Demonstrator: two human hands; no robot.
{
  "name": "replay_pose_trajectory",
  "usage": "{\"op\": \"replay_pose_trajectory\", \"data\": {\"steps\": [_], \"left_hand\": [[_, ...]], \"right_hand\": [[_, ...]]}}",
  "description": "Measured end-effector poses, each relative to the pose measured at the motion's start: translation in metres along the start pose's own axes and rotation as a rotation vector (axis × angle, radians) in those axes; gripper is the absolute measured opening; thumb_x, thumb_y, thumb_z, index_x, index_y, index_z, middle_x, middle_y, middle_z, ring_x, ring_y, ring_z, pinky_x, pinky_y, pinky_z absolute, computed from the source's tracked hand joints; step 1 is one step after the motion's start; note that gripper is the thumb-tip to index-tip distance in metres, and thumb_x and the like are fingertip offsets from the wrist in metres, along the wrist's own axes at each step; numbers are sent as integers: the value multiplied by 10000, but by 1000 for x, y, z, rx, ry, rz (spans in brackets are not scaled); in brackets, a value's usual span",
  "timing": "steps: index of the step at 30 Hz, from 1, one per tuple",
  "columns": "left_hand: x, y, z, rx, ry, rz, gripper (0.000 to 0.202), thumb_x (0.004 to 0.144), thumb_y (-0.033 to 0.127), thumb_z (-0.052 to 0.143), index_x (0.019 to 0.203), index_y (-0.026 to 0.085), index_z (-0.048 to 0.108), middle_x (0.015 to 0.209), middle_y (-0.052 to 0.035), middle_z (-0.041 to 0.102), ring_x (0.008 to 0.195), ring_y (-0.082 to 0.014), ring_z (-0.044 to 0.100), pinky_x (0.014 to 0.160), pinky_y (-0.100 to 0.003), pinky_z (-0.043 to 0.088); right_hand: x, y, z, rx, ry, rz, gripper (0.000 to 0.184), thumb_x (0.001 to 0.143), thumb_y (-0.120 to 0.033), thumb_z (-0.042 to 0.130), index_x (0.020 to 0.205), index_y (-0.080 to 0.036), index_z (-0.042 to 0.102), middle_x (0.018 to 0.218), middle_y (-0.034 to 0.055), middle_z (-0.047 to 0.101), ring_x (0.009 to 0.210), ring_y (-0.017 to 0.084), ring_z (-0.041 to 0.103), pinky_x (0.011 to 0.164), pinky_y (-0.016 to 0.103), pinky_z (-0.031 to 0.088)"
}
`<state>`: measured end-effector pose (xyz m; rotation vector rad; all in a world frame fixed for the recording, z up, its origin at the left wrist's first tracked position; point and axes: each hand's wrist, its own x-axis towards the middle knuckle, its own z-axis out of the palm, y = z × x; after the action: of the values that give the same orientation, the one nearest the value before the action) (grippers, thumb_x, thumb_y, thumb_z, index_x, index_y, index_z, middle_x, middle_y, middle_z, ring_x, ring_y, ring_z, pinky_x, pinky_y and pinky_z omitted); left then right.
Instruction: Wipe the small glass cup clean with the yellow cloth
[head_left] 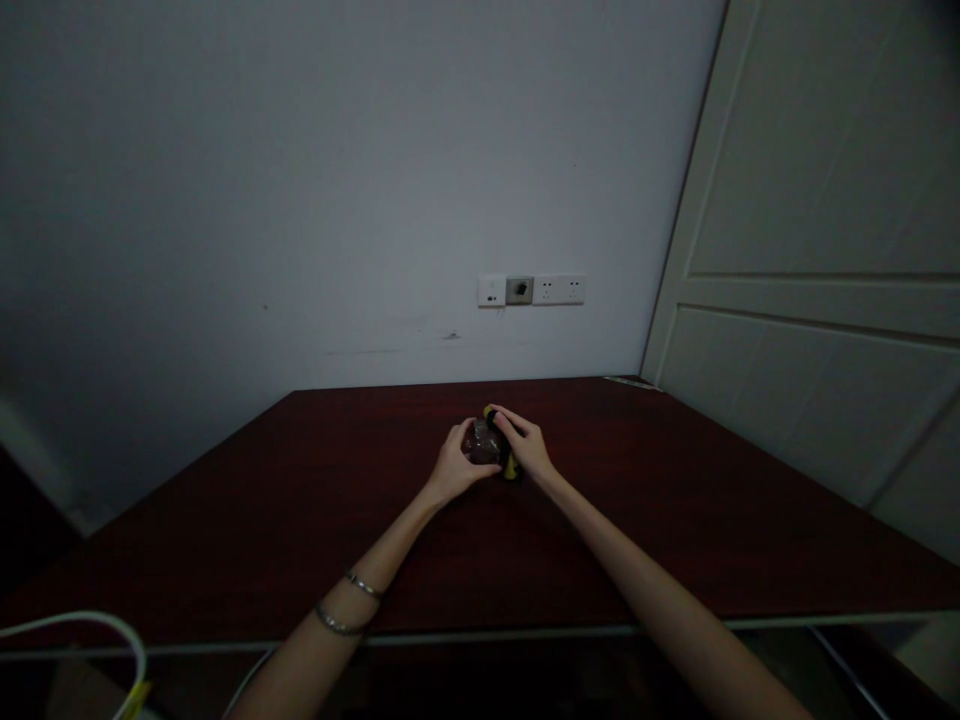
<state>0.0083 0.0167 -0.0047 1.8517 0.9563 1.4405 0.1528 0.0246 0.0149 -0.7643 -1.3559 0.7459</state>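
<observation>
Over the middle of the dark red table [360, 500], both hands are close together. The fingers and thumb of my left hand [454, 468] curve around a clear, shiny, rounded object [484, 444]; its exact kind is too dark to make out. Against the right side of it, my right hand [529, 446] grips a black and yellow object [511, 467]. Part of that object shows above the fingertips and part below the palm, while its middle is hidden by the hand. The two objects seem to touch.
Behind the table stands a pale wall [375, 200] with a row of sockets and switches [532, 290]. A panelled white door [817, 230] rises along the right side. At the front left, a white cable [112, 622] loops over the table edge.
</observation>
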Motion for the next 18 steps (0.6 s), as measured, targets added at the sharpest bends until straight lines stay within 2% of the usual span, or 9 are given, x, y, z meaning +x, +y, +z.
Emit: {"op": "replay_pose_trajectory", "data": {"steps": [2, 7, 9, 11, 16, 18], "left_hand": [[1, -3, 0, -13, 15, -17, 813, 444, 244, 812, 1175, 167, 463, 1138, -102, 493, 1038, -241, 518, 891, -383, 446], [4, -12, 0, -53, 59, -53, 786, 474, 233, 796, 1176, 144, 455, 1075, -97, 518, 936, -209, 555, 836, -362, 467], [4, -13, -1, -40, 64, -32, 776, 486, 238, 790, 1178, 150, 451, 1069, -90, 511, 931, -203, 555, 824, -354, 470], [4, -11, -2, 2, 47, 12, 783, 480, 240, 793, 1179, 159, 448, 1086, -86, 494, 966, -211, 542, 842, -357, 460], [1, -3, -2, 166, -9, 83, 842, 438, 226, 807, 1191, 172, 434, 1107, -80, 481, 1057, -240, 492, 925, -398, 403], [1, -3, -2, 199, -9, 76, 843, 436, 241, 806, 1189, 170, 434, 1100, -81, 482, 1045, -242, 495, 916, -401, 408]], "right_hand": [[-3, -2, 0, -30, -22, -59, 290, 772, -378, 572, 1024, -260, 657, 1110, 25, 640, 1078, 221, 567, 982, 407, 405], [-16, -16, 1, -242, -200, -358, 292, 775, -300, 591, 1064, -301, 634, 1283, 13, 513, 1189, 210, 469, 1027, 389, 350], [-17, -18, 0, -282, -223, -399, 299, 776, -293, 592, 1072, -314, 628, 1299, 7, 497, 1193, 209, 465, 1024, 388, 354], [-14, -15, -1, -259, -194, -372, 297, 786, -296, 577, 1078, -305, 625, 1280, 10, 516, 1185, 206, 474, 1023, 390, 357], [-3, 0, -3, -129, -81, -123, 290, 806, -355, 535, 1065, -270, 634, 1118, 18, 636, 1078, 204, 566, 978, 401, 411], [-4, 1, -4, -156, -94, -144, 289, 807, -353, 535, 1070, -276, 630, 1130, 15, 630, 1084, 202, 562, 980, 399, 409]]}}
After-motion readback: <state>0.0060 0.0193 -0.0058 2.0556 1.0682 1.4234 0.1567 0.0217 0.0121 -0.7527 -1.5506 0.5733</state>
